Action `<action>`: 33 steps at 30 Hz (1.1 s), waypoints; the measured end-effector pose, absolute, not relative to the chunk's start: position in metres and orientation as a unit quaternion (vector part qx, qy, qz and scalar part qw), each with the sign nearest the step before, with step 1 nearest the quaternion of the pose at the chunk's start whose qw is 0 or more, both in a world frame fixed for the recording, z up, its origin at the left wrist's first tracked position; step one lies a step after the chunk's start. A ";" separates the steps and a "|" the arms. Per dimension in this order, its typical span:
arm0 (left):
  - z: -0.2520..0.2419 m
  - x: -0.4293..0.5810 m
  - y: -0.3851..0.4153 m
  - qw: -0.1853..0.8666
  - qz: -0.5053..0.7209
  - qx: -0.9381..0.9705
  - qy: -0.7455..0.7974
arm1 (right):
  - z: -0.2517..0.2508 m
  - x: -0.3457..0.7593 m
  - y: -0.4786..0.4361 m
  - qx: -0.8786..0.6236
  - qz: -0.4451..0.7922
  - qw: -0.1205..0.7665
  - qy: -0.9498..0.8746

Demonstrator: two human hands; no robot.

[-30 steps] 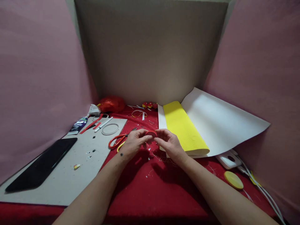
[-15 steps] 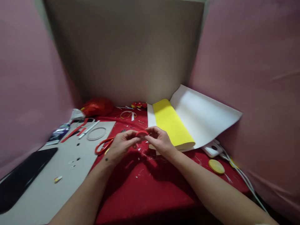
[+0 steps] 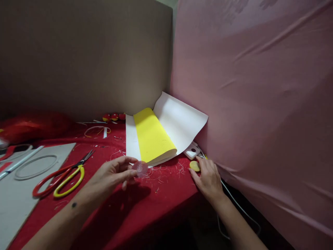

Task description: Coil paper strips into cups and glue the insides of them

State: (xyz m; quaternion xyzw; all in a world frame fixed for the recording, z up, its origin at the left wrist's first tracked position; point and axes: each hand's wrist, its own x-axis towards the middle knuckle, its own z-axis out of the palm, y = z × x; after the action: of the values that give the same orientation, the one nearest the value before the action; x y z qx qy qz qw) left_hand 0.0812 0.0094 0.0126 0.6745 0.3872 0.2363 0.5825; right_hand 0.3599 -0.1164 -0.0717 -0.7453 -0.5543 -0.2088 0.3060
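Observation:
My left hand (image 3: 122, 172) pinches a small, round, see-through pinkish disc (image 3: 141, 169) between thumb and fingers, held above the red cloth. A fine pattern covers its face. At the right side of the table, my right hand (image 3: 208, 176) has its thumb and fingers around the edge of a round yellow disc (image 3: 194, 166). Part of that disc is hidden by the fingers. Scissors (image 3: 69, 175) with one red and one yellow handle lie to the left of my left hand, blades partly spread.
Red cloth (image 3: 166, 194) covers the table, strewn with thread scraps. A rolled yellow sheet (image 3: 154, 135) lies on white sheets (image 3: 179, 121). Behind my right hand sits a white device (image 3: 191, 151) with cables. Small red-and-yellow balls (image 3: 114, 117) and a red bag (image 3: 36, 126) stand along the back; a grey board (image 3: 15, 205) lies left.
The view has turned right. My right hand has left the red disc both hands held and moved right to the yellow disc. My left hand still holds a disc, now looking paler.

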 end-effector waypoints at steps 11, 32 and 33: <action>0.003 0.225 -0.019 0.496 0.098 0.799 0.325 | -0.043 0.359 -0.139 -0.529 0.193 0.762 -0.320; 0.055 0.067 0.014 0.571 0.287 0.677 0.366 | 0.007 0.242 -0.057 -0.401 0.337 0.636 -0.567; 0.056 0.058 0.017 0.572 0.287 0.676 0.366 | 0.008 0.232 -0.048 -0.407 0.251 0.618 -0.624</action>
State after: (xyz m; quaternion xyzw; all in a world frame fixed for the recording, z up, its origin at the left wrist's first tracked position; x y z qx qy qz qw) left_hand 0.0581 0.0171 0.0562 0.6756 0.3664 0.2872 0.5717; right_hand 0.2323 -0.0483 0.0075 -0.4068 -0.6238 0.2514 0.6182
